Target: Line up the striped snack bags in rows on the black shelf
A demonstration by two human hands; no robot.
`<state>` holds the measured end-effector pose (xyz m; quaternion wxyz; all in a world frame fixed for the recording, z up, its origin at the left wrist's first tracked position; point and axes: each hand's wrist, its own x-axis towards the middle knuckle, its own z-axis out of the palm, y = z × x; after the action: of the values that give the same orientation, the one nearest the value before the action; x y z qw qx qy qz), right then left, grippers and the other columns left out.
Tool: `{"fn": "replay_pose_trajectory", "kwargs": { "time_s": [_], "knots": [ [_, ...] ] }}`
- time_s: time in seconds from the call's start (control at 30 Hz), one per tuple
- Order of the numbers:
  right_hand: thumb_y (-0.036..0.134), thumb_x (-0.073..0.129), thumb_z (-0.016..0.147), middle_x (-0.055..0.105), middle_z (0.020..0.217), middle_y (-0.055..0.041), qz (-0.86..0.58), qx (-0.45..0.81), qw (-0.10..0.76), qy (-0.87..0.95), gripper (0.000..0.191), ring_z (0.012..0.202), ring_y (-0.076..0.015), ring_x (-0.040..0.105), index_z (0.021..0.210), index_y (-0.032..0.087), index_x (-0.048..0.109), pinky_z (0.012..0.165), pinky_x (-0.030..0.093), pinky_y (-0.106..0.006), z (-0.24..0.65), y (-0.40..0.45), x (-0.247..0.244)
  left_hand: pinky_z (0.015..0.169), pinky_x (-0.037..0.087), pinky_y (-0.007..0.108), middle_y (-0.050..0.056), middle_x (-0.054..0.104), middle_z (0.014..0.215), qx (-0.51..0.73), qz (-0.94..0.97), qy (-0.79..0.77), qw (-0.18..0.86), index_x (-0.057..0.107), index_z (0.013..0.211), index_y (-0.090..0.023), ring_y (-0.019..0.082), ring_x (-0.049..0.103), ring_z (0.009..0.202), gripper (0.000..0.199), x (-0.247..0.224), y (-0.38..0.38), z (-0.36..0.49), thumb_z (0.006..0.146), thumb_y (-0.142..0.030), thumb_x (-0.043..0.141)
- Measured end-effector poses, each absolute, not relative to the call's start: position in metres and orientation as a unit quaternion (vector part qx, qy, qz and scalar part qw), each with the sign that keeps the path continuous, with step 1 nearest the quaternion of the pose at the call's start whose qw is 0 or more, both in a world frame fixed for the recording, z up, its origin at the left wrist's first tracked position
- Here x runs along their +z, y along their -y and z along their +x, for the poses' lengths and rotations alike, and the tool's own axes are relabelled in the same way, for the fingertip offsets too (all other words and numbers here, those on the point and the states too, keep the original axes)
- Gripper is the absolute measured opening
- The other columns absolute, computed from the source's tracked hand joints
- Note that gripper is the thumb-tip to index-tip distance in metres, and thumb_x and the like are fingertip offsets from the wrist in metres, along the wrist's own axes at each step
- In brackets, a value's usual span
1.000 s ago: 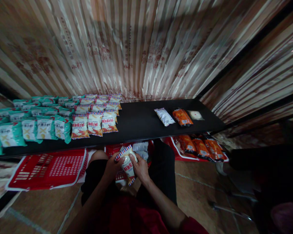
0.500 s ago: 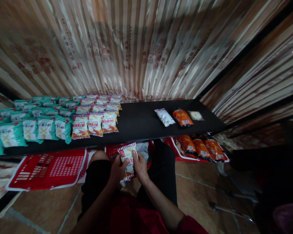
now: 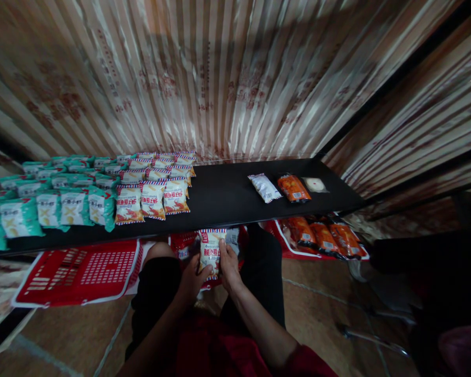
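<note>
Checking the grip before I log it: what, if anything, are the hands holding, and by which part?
One snack packet with striped ends: the left hand grips its lower left side, the right hand its right side.

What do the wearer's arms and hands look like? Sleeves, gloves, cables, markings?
The left grip and right grip are ordinary five-fingered hands; no gloves, cables or markings show. Left forearm and right forearm are bare. A dark red sleeve ends near the right elbow; the left sleeve is too dark to make out.
</note>
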<state>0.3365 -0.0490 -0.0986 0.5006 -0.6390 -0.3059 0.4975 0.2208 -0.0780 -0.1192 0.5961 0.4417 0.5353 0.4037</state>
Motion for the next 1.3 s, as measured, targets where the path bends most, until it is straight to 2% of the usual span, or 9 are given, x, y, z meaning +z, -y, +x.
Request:
{"fn": "replay_pose_trajectory", "kwargs": {
  "time_s": [0.1, 0.3, 0.5, 0.63, 0.77, 0.93, 1.13, 1.3],
  "knots": [
    [0.06, 0.052, 0.073, 0.068, 0.073, -0.0058, -0.624, 0.535, 0.517, 0.24, 0.045, 0.066, -0.0197, 0.064, 0.083, 0.017, 0.058, 0.054, 0.048, -0.027, 0.336, 0.047, -0.092, 0.083, 0.05, 0.035, 0.011, 0.068, 0.105, 0.384, 0.474, -0.554, 0.566, 0.055, 0.112, -0.014, 0.024, 0.064, 0.095, 0.044, -0.115, 0.078, 0.219, 0.073, -0.034, 0.059],
    [0.06, 0.052, 0.072, 0.069, 0.076, -0.006, -0.594, 0.585, 0.501, 0.232, 0.044, 0.069, -0.0215, 0.066, 0.085, 0.018, 0.057, 0.053, 0.049, -0.028, 0.336, 0.047, -0.083, 0.072, 0.051, 0.032, 0.007, 0.071, 0.087, 0.367, 0.472, -0.606, 0.525, 0.062, 0.096, -0.014, 0.024, 0.065, 0.082, 0.035, -0.094, 0.07, 0.211, 0.073, -0.039, 0.053],
    [0.05, 0.069, 0.065, 0.071, 0.078, -0.003, -0.513, 0.671, 0.475, 0.247, 0.045, 0.07, -0.0205, 0.067, 0.094, 0.018, 0.059, 0.064, 0.051, -0.03, 0.339, 0.051, -0.076, 0.065, 0.05, 0.031, 0.007, 0.07, 0.082, 0.399, 0.428, -0.61, 0.534, 0.061, 0.092, -0.015, 0.023, 0.065, 0.075, 0.038, -0.081, 0.061, 0.201, 0.071, -0.046, 0.055],
    [0.05, 0.073, 0.062, 0.072, 0.078, -0.0039, -0.477, 0.712, 0.435, 0.277, 0.047, 0.075, -0.0225, 0.067, 0.092, 0.016, 0.062, 0.069, 0.051, -0.032, 0.342, 0.053, -0.072, 0.063, 0.05, 0.03, 0.006, 0.07, 0.08, 0.414, 0.404, -0.608, 0.544, 0.061, 0.091, -0.014, 0.022, 0.064, 0.072, 0.041, -0.08, 0.059, 0.199, 0.07, -0.049, 0.056],
    [0.048, 0.078, 0.055, 0.072, 0.076, -0.004, -0.464, 0.726, 0.423, 0.282, 0.049, 0.077, -0.0242, 0.068, 0.09, 0.016, 0.063, 0.07, 0.051, -0.034, 0.343, 0.052, -0.073, 0.062, 0.05, 0.03, 0.007, 0.07, 0.081, 0.416, 0.397, -0.607, 0.549, 0.061, 0.091, -0.014, 0.021, 0.064, 0.069, 0.041, -0.081, 0.059, 0.199, 0.07, -0.049, 0.055],
    [0.047, 0.08, 0.052, 0.072, 0.074, -0.0039, -0.474, 0.711, 0.437, 0.28, 0.051, 0.073, -0.0243, 0.068, 0.087, 0.016, 0.062, 0.069, 0.052, -0.035, 0.342, 0.051, -0.076, 0.063, 0.051, 0.031, 0.007, 0.071, 0.078, 0.414, 0.406, -0.614, 0.535, 0.063, 0.09, -0.014, 0.024, 0.066, 0.074, 0.041, -0.084, 0.059, 0.199, 0.069, -0.048, 0.057],
    [0.048, 0.079, 0.054, 0.072, 0.079, -0.0042, -0.485, 0.686, 0.453, 0.298, 0.05, 0.074, -0.0239, 0.067, 0.089, 0.017, 0.061, 0.073, 0.052, -0.038, 0.343, 0.051, -0.08, 0.071, 0.052, 0.033, 0.01, 0.071, 0.095, 0.433, 0.41, -0.607, 0.525, 0.062, 0.098, -0.014, 0.025, 0.066, 0.085, 0.041, -0.093, 0.059, 0.2, 0.07, -0.044, 0.057],
    [0.048, 0.076, 0.059, 0.071, 0.086, -0.0058, -0.492, 0.665, 0.448, 0.339, 0.05, 0.079, -0.0237, 0.067, 0.095, 0.017, 0.06, 0.077, 0.051, -0.038, 0.343, 0.049, -0.085, 0.075, 0.052, 0.035, 0.01, 0.07, 0.096, 0.445, 0.418, -0.599, 0.518, 0.06, 0.099, -0.014, 0.024, 0.066, 0.084, 0.039, -0.099, 0.058, 0.197, 0.072, -0.042, 0.054]
  ]
}}
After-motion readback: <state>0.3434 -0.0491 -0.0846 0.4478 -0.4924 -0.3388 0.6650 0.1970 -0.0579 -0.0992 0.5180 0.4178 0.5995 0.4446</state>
